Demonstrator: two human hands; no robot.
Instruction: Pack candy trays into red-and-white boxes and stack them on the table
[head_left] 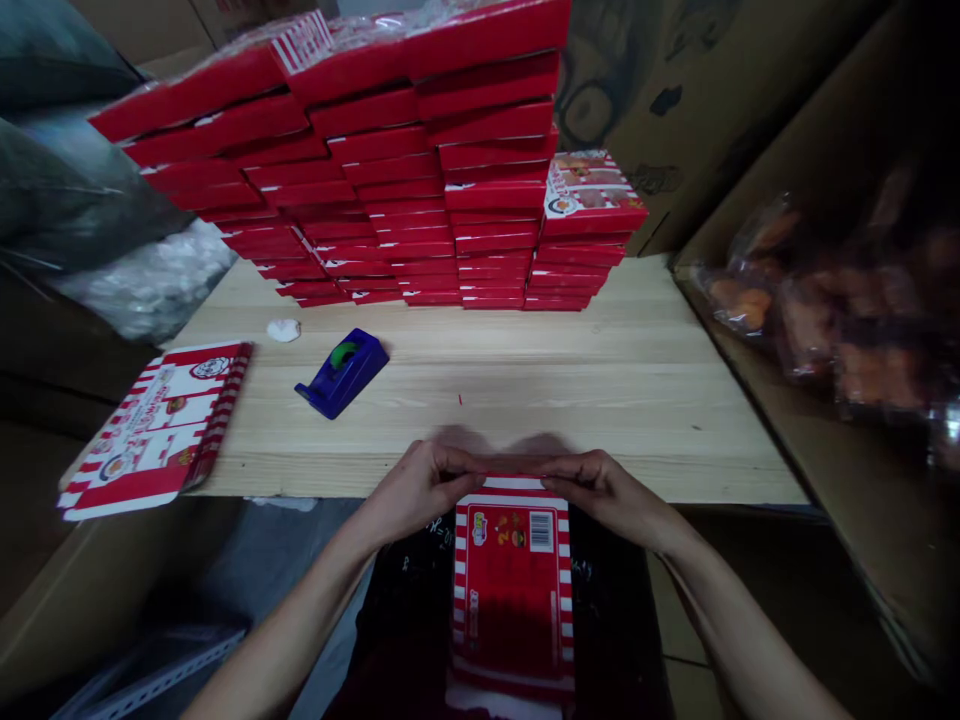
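Observation:
A red cardboard box (514, 600) with white-striped sides and a barcode hangs in front of me at the table's near edge, its printed face toward me. My left hand (431, 488) pinches the left corner of its top edge between thumb and fingers. At the right corner of the same edge, my right hand (600, 492) is closed in a matching pinch. The fingers partly cover the white strip along the top. Whether the box is folded flat or set up, I cannot tell.
Stacked red boxes (405, 190) form a wall at the table's back. A blue tape dispenser (345, 375) and a crumpled white scrap (283, 330) lie on the wooden table (585, 390). Flat printed cartons (157, 425) overhang its left edge. Clear-wrapped items (847, 320) fill a carton at right.

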